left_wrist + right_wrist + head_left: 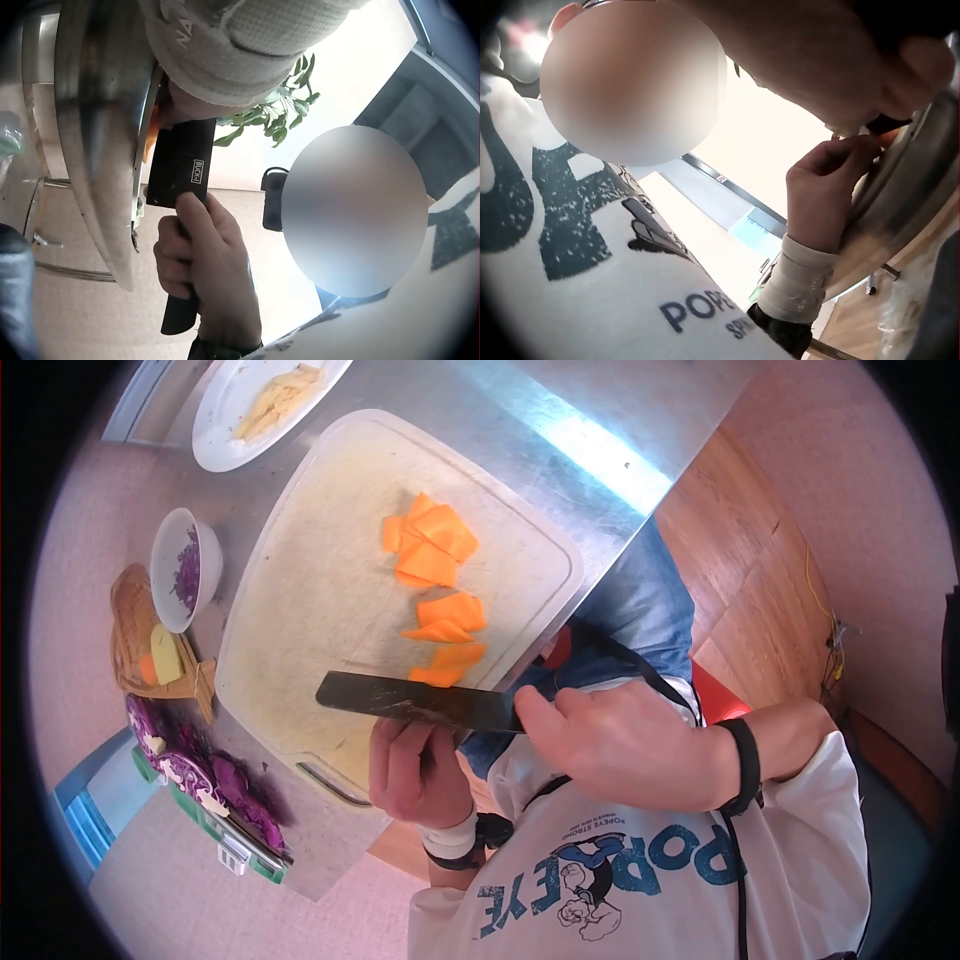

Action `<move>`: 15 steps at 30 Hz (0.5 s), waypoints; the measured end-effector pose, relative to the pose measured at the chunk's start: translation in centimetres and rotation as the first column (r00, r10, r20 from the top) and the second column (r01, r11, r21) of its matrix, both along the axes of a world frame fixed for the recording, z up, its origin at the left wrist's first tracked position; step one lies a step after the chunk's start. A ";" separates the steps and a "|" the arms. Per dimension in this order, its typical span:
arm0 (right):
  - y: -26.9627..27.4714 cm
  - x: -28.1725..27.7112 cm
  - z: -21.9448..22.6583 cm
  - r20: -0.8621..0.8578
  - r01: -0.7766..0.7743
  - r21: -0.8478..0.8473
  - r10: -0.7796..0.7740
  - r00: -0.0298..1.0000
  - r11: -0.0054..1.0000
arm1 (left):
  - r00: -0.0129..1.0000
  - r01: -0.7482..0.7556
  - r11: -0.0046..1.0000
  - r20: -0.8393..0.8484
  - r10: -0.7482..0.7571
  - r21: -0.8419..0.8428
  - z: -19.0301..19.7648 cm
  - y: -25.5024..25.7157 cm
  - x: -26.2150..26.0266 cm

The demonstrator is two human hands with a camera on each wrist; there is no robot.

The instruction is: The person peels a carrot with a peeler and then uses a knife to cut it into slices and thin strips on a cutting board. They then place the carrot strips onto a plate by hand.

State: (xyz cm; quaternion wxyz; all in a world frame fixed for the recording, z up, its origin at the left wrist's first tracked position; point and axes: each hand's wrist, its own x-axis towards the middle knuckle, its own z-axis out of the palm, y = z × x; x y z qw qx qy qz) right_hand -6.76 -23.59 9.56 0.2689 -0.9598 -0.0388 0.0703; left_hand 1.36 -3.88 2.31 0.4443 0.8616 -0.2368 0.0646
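The right hand grips the handle of a black-bladed knife, also seen in the left wrist view, where that hand wraps the knife's handle. Beside the blade, at the cutting board's near edge, the left hand has its fingers bent; its fingertips are partly behind the blade. In the right wrist view the left hand shows bent fingers near a bit of orange. Flat orange pieces lie in small groups on the white cutting board, the lowest group touching or close to the blade.
A white plate with pale strips stands at the upper left. Left of the board are a bowl of purple shreds, a wicker basket with yellow and orange pieces, and cut purple cabbage by a green-edged slicer.
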 end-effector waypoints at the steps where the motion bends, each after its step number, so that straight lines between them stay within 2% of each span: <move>1: -0.1 0.1 0.2 0.001 -0.006 0.000 0.006 1.000 1.000 | 1.000 -0.006 1.000 0.001 0.006 0.000 0.1 0.0 0.0; 3: -0.5 0.2 0.6 -0.061 -0.025 0.000 0.024 0.998 1.000 | 1.000 0.003 1.000 0.020 -0.003 0.008 0.3 -0.3 0.1; 6: -0.8 1.1 0.3 -0.034 -0.032 0.069 0.035 0.999 0.997 | 0.999 -0.003 1.000 0.046 0.003 -0.010 0.0 -0.7 0.2; 10: -0.4 1.6 0.1 -0.061 -0.038 -0.028 0.037 0.997 0.999 | 0.999 0.002 0.999 0.040 0.000 -0.053 -0.1 -0.6 0.2; 12: -0.3 2.5 -0.3 0.041 -0.015 0.103 0.011 0.999 0.995 | 0.999 0.015 1.000 0.034 -0.014 -0.025 0.1 -0.7 0.2; 13: 0.1 2.3 -0.4 0.046 -0.008 0.105 0.003 0.999 0.994 | 0.999 0.023 0.999 0.039 -0.022 -0.024 0.1 -0.6 0.1; 15: 0.5 2.1 -0.5 0.007 -0.034 -0.009 0.034 0.999 0.999 | 1.000 0.007 0.997 0.024 -0.005 -0.082 -0.4 -0.6 0.2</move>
